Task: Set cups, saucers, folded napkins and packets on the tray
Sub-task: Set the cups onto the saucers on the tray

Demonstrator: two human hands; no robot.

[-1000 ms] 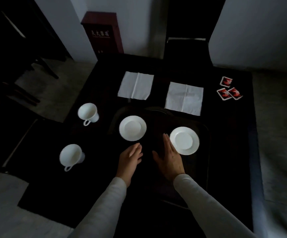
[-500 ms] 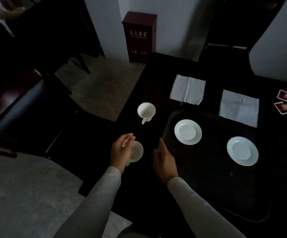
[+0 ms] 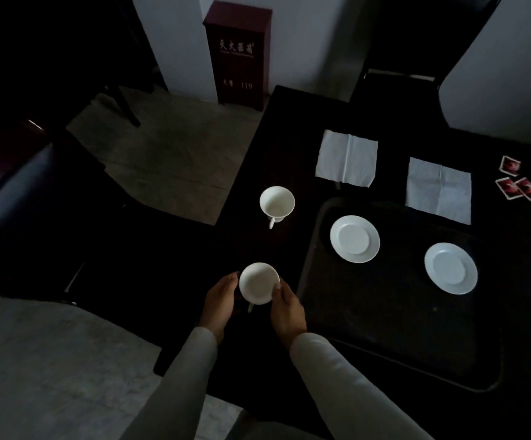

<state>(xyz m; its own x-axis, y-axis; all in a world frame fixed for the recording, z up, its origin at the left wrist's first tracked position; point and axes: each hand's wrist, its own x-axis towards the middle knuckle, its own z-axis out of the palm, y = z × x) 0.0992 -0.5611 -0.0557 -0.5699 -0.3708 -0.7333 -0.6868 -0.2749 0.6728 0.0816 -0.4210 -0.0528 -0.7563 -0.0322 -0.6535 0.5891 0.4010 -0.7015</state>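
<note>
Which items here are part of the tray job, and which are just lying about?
Job: tray; left saucer; right saucer; near cup, held by left hand and right hand; far cup; left napkin; right napkin; packets.
Just there: red cabinet; dark chair; far chair.

Public dining room: dark table (image 3: 289,138), padded chair (image 3: 35,198), red fire-extinguisher cabinet (image 3: 238,55) marked 119

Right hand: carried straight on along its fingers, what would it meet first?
The near cup: the right hand seems to touch its right side. Beyond it, the line runs roughly toward the far cup, though depth is unclear.
</note>
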